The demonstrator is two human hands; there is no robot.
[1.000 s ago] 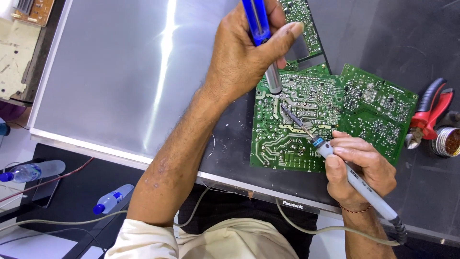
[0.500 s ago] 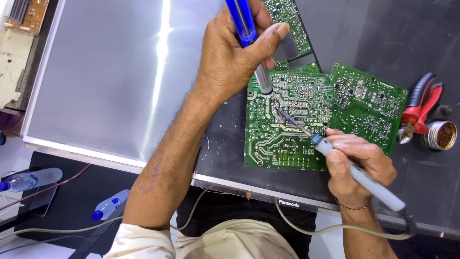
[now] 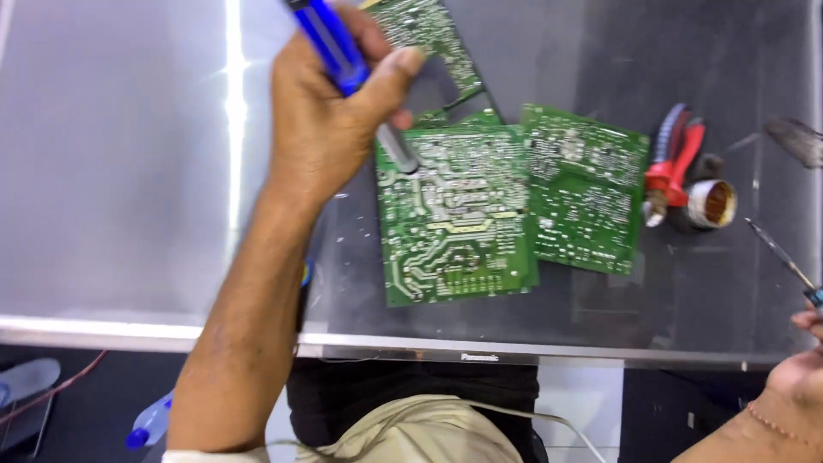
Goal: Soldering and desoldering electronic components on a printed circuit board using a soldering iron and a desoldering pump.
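A person leans over a dark glassy surface (image 3: 129, 171), seen from above. The left hand (image 3: 330, 111) is wrapped in a firm grip around a blue-handled desoldering pump (image 3: 334, 51), thumb laid along the shaft, and the pump's grey metal tip (image 3: 399, 147) points down and touches the upper left corner of a green circuit board (image 3: 454, 214). That board lies solder side up directly below and to the right of this grip, flat on the surface. A second green circuit board (image 3: 587, 184) lies just beside it on the far side from the hand, their edges touching or slightly overlapping. A third board (image 3: 420, 34) lies just above the grip's thumb, partly hidden by the hand. Well away from the left hand, past both boards, lie red-handled pliers (image 3: 673, 167) and, touching them, a small spool of solder wire (image 3: 711, 204). The right hand (image 3: 801, 377) shows only at the lower right edge of the view, well apart from the boards; it holds a soldering iron (image 3: 784, 257) whose thin tip points up and left above the fingers, lifted clear of the boards, though how the fingers close around it cannot be told because most of the hand is out of view.
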